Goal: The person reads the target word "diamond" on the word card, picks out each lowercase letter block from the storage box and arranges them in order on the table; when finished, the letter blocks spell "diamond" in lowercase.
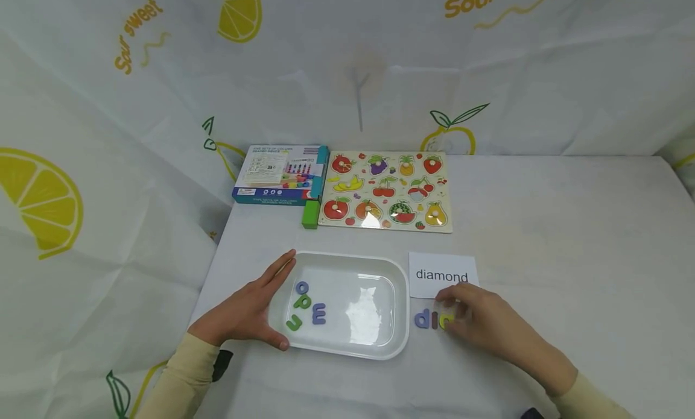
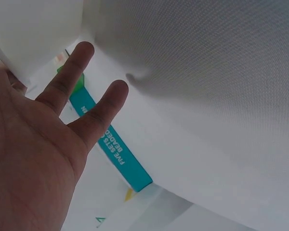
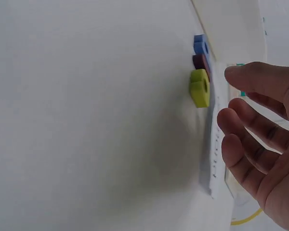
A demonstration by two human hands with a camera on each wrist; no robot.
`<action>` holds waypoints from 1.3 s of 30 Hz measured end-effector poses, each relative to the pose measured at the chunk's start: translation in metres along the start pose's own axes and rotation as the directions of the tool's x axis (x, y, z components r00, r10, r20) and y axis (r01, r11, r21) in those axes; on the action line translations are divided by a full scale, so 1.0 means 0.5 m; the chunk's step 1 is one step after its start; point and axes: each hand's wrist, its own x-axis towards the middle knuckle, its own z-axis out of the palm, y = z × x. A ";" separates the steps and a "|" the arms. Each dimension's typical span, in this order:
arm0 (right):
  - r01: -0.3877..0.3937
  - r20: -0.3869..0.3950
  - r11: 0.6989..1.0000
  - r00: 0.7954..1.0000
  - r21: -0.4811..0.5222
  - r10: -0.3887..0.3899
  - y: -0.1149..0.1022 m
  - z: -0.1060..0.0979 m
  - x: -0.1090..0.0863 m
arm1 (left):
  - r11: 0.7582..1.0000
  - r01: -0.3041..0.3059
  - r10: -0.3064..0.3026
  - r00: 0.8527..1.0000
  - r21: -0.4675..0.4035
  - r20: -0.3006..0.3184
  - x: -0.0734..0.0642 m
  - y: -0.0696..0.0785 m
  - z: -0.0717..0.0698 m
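My left hand (image 1: pixel 245 309) spreads along the left end of a white tray (image 1: pixel 347 346), thumb and fingers at its rim. Several letters lie in the tray: a purple "o" (image 1: pixel 302 287), a purple "m" (image 1: pixel 318 314), a green "n" (image 1: pixel 294 322) and another green letter (image 1: pixel 302 301). Right of the tray, my right hand (image 1: pixel 488 322) hovers over a yellow letter (image 3: pixel 199 91), fingers loosely bent and apart from it in the right wrist view. Beside that letter stand a dark red "i" (image 1: pixel 434 320) and a blue "d" (image 1: pixel 421 319), below a card (image 1: pixel 429 286) reading "diamond".
Behind the tray lies a wooden fruit puzzle board (image 1: pixel 385 193). To its left are a boxed bead set (image 1: pixel 279 175) and a green block (image 1: pixel 311 214). A patterned cloth (image 1: pixel 326 57) hangs behind the white table (image 1: pixel 570 256).
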 end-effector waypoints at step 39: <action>0.382 0.686 0.875 0.552 0.297 -0.474 -0.256 0.170 0.354 | 0.997 -0.066 0.066 0.998 -0.026 -0.002 -0.001 -0.002 -0.001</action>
